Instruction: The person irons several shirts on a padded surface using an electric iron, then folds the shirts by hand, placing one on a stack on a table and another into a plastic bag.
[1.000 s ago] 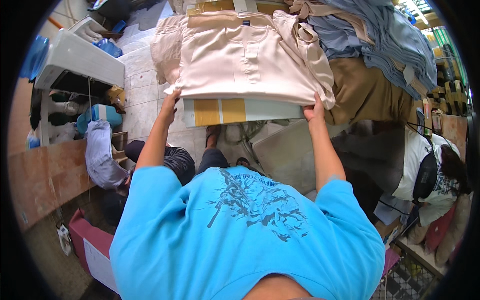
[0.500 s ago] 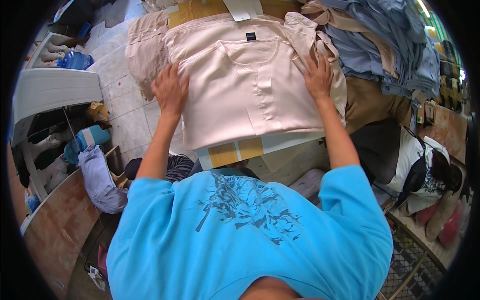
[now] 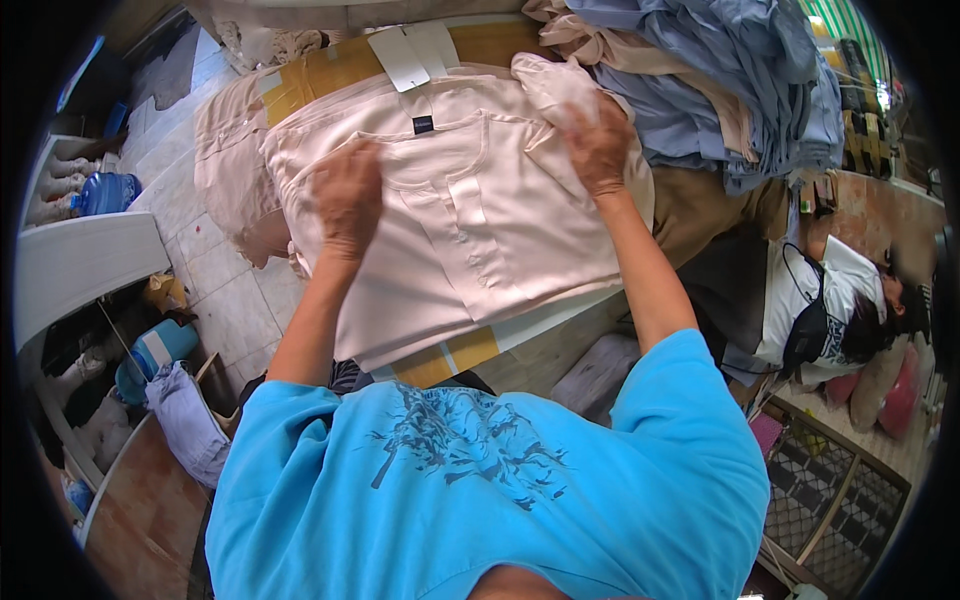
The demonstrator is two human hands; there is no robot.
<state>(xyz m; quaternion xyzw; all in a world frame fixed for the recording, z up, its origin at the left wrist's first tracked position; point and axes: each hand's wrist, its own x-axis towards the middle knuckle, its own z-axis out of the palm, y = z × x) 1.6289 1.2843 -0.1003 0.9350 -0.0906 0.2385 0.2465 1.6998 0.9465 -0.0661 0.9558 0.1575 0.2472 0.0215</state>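
Note:
A pale pink blouse (image 3: 420, 250) with a round neck, a buttoned placket and a dark neck label lies front up on a board. My left hand (image 3: 348, 195) is over its left shoulder, fingers curled inward and blurred by motion. On the opposite side, my right hand (image 3: 598, 145) is at the bunched sleeve (image 3: 548, 82). Motion smears those fingers too, so I cannot tell whether either hand grips cloth. Beyond the neckline is a white hang tag (image 3: 398, 58).
Brown tape crosses the board (image 3: 470, 348) under the blouse. Blue garments (image 3: 700, 80) are heaped at the far right, beside brown cloth (image 3: 715, 215). More pink cloth (image 3: 235, 165) hangs over the left edge. A person (image 3: 840, 300) in white is at the right.
The blouse and its surroundings appear shifted left and turned in view. My hands have moved from resting flat along the blouse's sides to its shoulder and sleeve, with the left fingers now curled.

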